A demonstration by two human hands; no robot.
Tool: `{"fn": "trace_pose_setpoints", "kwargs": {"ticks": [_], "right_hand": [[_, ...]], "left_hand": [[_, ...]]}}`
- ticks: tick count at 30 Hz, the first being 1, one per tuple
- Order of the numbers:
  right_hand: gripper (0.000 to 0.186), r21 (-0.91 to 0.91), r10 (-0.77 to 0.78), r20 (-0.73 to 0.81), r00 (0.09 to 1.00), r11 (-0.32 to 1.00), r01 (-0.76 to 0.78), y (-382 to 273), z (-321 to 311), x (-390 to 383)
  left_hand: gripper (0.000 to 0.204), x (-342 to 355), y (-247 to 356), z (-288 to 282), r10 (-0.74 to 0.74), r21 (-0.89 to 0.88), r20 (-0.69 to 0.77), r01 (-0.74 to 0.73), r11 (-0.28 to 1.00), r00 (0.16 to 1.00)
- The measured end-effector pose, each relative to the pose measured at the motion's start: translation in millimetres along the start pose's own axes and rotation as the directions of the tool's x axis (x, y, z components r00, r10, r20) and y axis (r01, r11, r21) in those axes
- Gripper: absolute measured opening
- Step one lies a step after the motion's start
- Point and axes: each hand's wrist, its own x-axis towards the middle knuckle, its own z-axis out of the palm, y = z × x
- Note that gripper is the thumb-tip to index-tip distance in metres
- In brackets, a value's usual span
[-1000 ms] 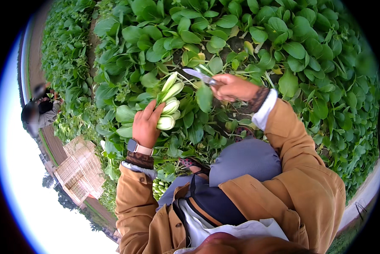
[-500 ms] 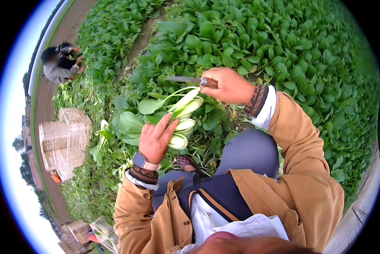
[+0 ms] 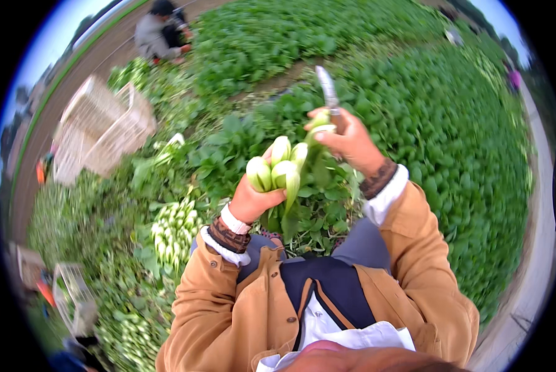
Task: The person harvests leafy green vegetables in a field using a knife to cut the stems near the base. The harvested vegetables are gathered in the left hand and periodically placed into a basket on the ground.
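Since earlier frame, bunch of bok choy (image 3: 282,170) now upended, cut bases skyward, gripped in your left hand (image 3: 253,198). Right hand (image 3: 351,141) closed round knife (image 3: 327,92), pinching stem. Keep blade outward; trim bases evenly.

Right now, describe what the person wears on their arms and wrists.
Both arms wear a tan jacket with white cuffs showing beneath. The left hand has a white band at the wrist above a dark patterned knit cuff. The right hand has a similar patterned cuff. Both hands are bare, ungloved.
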Motion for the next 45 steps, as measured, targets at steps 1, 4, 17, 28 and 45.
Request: {"fn": "trace_pose_setpoints", "kwargs": {"ticks": [1, 4, 17, 28, 45], "right_hand": [[0.049, -0.010, 0.039, 0.026, 0.999, 0.999, -0.039, -8, 10, 3], [0.042, 0.074, 0.112, 0.124, 0.986, 0.990, -0.122, -23, 48, 8], [0.039, -0.152, 0.196, 0.214, 0.957, 0.974, -0.166, 1, 238, 43], [0.030, 0.321, 0.551, -0.002, 0.834, 0.790, -0.522, 68, 73, 13], [0.020, 0.302, 0.628, -0.363, 0.688, 0.778, -0.551, 198, -185, -72]], "left_hand": [[0.075, -10, 1, -13, 0.017, 0.011, -0.005, -0.017, 1.000, 1.000], [0.086, -10, 16, -5, 0.301, 0.114, -0.087, -0.290, 0.950, 0.950], [0.048, -167, 8, -126, 0.256, -0.033, -0.597, -0.343, 0.939, 0.760], [0.099, -390, -160, -258, 0.226, 0.649, -0.726, 0.756, -0.084, 0.649], [0.073, -167, -46, -226, -0.183, 0.728, -0.661, 0.681, 0.080, 0.728]]}}
